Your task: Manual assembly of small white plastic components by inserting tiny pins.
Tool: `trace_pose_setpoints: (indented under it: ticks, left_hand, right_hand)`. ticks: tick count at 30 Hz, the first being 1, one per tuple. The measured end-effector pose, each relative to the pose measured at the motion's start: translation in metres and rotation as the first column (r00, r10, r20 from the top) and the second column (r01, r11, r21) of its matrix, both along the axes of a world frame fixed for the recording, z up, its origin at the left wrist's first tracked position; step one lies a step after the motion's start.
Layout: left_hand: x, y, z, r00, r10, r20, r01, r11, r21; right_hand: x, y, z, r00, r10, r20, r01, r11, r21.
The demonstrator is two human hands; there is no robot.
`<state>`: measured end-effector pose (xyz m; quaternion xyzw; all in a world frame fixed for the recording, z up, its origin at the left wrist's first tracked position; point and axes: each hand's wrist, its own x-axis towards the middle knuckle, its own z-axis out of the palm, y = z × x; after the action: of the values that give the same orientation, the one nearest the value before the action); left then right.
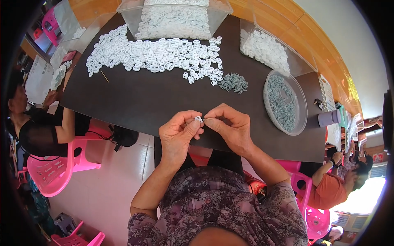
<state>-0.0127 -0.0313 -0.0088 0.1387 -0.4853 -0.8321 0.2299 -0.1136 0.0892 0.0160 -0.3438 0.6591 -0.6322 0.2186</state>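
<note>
Close to the table's near edge, my left hand [180, 129] pinches a small white plastic piece [198, 119] between thumb and fingertips. My right hand [230, 126] meets it from the other side, its thumb and forefinger closed at the piece's edge. Whatever those right fingertips hold is too small and covered to make out. Beyond the hands spreads a wide heap of white oval plastic pieces with holes [156, 55]. At its right end lies a little pile of thin grey-green pieces [234, 83], perhaps screws or springs.
A round clear tub [303, 107] of the same grey-green pieces stands at right, beside a grey cylinder [328, 118]. Clear bins of white pieces stand at the back [223, 9] and back right [301, 61]. A thin stick [105, 76] lies left. Other people sit at both sides.
</note>
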Motion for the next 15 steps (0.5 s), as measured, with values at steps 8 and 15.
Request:
trace_pose_setpoints:
  ticks: [8, 15]
  left_hand:
    - [0.0032, 0.0045, 0.0013, 0.996, 0.073, 0.049, -0.065, 0.986, -0.155]
    - [0.0049, 0.0059, 0.0035, 0.994, 0.08, 0.069, -0.064, 0.976, -0.21]
  right_hand:
    - [0.0018, -0.0001, -0.0039, 0.999, 0.001, -0.038, 0.0, 1.0, 0.001]
    - [0.0048, -0.0007, -0.0035, 1.0, -0.003, -0.028, 0.002, 1.0, -0.016]
